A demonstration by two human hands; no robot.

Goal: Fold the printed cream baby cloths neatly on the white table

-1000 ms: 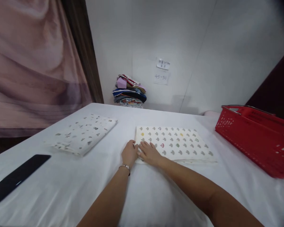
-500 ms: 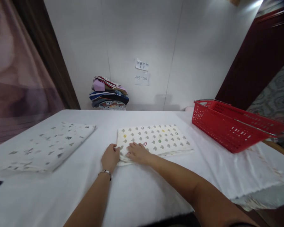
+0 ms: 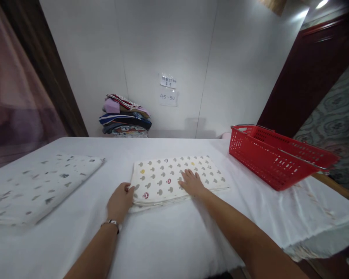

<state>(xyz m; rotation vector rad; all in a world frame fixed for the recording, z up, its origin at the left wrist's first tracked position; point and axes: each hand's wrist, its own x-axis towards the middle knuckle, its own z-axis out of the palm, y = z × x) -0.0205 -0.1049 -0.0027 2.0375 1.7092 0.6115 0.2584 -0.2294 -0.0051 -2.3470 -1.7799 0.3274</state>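
A folded cream cloth [image 3: 159, 179] printed with grey, red and yellow mushrooms lies flat on the white-covered table. At its near left corner, my left hand [image 3: 120, 201] has its fingers curled and closed on the edge; a metal band circles that wrist. My right hand [image 3: 193, 183] rests palm down on the top of the cloth, right of its middle, with the fingers spread. Several layers show along the cloth's near edge.
A second folded cloth [image 3: 43, 186] with a dark leaf-like print lies at the left. On the right stands a red plastic basket [image 3: 267, 155] with metal handles. A pile of folded fabrics [image 3: 126, 116] sits at the back, by a wall with paper signs [image 3: 168, 97].
My right hand has slid rightward across the mushroom-print cloth, from near its left end to past the middle. My left hand stays at the left corner. The view has shifted slightly right.
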